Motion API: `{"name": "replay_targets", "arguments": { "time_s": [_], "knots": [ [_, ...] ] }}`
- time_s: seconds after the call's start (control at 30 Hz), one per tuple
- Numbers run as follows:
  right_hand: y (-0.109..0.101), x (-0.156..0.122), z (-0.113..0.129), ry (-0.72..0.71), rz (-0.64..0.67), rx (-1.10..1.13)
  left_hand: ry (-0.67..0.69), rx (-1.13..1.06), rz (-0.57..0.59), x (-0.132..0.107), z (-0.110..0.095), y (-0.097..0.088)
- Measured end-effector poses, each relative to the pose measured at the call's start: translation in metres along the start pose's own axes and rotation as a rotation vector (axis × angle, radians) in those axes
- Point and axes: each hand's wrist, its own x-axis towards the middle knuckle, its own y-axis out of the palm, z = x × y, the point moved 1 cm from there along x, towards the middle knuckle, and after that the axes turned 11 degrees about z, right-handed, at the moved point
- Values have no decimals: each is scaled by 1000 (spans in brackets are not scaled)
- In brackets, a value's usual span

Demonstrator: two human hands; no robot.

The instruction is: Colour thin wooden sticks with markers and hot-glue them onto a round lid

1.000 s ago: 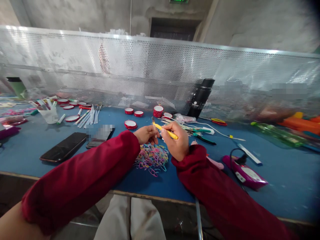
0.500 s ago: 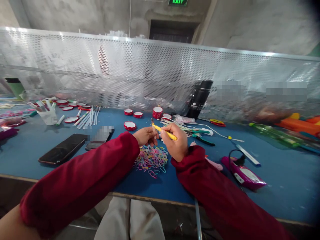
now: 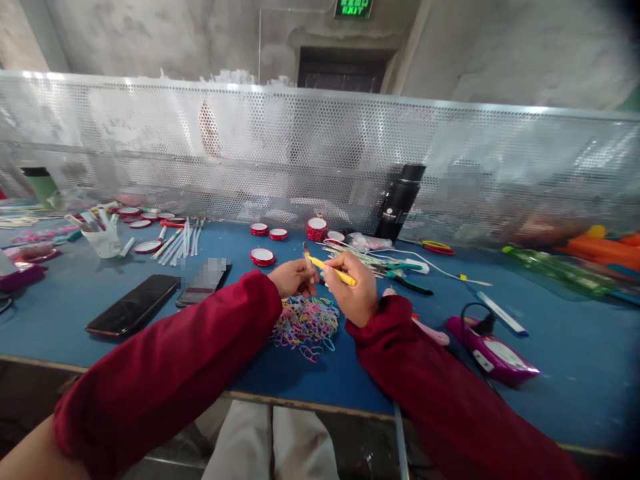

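Observation:
My left hand is closed in a pinch on a thin pale stick with a dark upper end, held upright. In my right hand is a yellow pen-like tool, its front end slanting left up against the stick. Whether that end is a tip or a blade is too small to tell. Both hands are close together above a pile of small coloured elastic bands on the blue table. Beyond them lie round red tins with white tops.
Two phones lie at left, near a white cup of pens. Green-handled pliers, a black bottle and a purple device with a cable are at right. A perforated metal panel stands along the back.
The camera view has shifted slightly, so the whole scene sits a little lower and further right. Both hands keep the same hold on stick and yellow tool.

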Motion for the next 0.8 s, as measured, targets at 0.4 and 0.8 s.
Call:
{"name": "replay_targets", "arguments": {
  "time_s": [0.4,0.8],
  "knots": [
    [0,0,-5,71,39,155,-32,-7,17,0,-2,3],
    [-2,1,-2,53,47,230,-43,56,36,-6,-6,1]
  ]
}}
